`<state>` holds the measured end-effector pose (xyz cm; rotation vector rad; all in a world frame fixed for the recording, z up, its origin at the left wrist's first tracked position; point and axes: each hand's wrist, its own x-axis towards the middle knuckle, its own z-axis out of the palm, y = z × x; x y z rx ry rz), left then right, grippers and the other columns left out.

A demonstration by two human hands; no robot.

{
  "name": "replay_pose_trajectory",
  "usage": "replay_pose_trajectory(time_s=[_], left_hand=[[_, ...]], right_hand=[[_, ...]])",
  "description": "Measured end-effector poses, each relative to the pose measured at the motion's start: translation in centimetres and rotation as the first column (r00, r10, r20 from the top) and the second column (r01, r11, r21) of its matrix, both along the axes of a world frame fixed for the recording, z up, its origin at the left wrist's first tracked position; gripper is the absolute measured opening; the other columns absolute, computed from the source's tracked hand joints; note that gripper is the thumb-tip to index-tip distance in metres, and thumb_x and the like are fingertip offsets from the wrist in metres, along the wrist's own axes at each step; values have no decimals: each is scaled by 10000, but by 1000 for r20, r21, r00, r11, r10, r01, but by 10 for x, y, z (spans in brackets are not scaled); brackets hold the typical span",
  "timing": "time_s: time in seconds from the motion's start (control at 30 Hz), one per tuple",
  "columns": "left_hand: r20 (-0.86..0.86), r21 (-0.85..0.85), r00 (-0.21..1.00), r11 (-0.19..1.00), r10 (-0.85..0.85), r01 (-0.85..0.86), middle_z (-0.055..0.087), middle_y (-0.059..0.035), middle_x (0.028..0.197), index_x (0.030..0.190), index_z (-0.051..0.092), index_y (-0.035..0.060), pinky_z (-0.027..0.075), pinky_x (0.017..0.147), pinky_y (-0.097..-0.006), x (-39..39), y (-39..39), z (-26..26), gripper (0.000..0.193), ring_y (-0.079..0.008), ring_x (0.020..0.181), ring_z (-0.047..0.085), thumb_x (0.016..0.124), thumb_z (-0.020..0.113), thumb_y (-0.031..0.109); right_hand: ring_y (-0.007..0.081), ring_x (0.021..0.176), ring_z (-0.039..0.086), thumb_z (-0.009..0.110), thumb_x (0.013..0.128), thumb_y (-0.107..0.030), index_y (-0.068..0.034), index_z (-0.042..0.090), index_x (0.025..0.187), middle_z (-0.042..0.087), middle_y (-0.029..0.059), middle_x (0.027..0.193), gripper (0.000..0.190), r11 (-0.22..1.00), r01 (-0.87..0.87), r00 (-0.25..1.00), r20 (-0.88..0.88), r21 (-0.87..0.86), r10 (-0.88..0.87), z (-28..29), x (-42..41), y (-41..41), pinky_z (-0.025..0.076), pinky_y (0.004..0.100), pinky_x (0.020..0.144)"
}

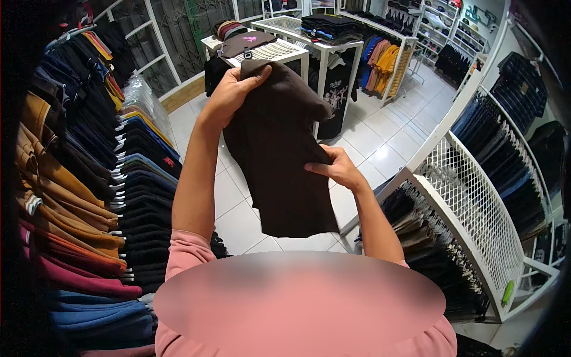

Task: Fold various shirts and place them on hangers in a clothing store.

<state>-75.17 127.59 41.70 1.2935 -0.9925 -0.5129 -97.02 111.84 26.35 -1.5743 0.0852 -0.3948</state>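
Observation:
A dark brown garment (285, 169), partly folded lengthwise, hangs in the air before me. Pinched in my left hand (234, 91) is its upper edge, the thumb lying over the cloth. Lower down, my right hand (334, 167) grips its right side between thumb and fingers. The lower end of the garment hangs free above the white tiled floor (241, 218). Just beyond my left hand, a folded brown shirt with a pink print (247, 42) rests on a white mesh-topped table (285, 52).
Racks of hanging shirts (149, 192) line the left. On the right stands a white metal mesh shelf (473, 192) with garments hanging below it and a green object (507, 292) on it. Farther back, a second table holds stacked black shirts (332, 26), near a rack of coloured shirts (383, 64).

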Motion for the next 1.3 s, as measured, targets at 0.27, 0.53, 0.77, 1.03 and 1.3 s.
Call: replay_pose_trajectory(time_s=[0.27,0.53,0.77,1.03,1.3], left_hand=[[68,-133,986,981,153,-143,733,-12,976,1072,739,23,529,770,-259,45,16,1,284,-89,844,655,954,746,281],[-12,-287,966,924,258,-251,744,-27,970,1038,745,43,539,782,-275,86,15,10,226,-116,844,680,969,725,257],[-1,-356,987,922,162,-152,745,-20,1017,1075,752,31,521,834,-264,84,-21,-3,230,-109,883,670,984,702,237],[155,-405,984,914,87,-17,731,-34,1088,1129,728,-10,488,908,-276,37,-95,-43,203,-124,963,660,962,642,68],[-97,-339,992,940,-84,46,737,-45,955,1021,755,24,511,851,-263,-95,-112,-17,220,-126,851,671,901,741,207]], right_hand=[[60,730,526,795,837,-167,18,700,882,608,-41,773,212,988,71,993,-84,-138,-83,-26,-33,-25,459,258,665],[99,644,422,806,783,-214,-10,532,719,452,15,634,347,768,272,854,-222,-580,-470,-15,-108,-48,394,309,586],[104,640,510,806,824,-176,8,713,907,603,22,674,222,618,488,682,-173,-617,-711,-4,-236,-47,430,313,593],[66,643,498,802,828,-84,-21,679,808,600,-30,718,140,438,792,440,-101,-426,-892,18,-406,-17,372,262,584],[160,1034,661,773,918,-145,-113,716,1101,715,-13,1053,194,372,850,248,342,372,-907,16,-537,16,520,329,911]])
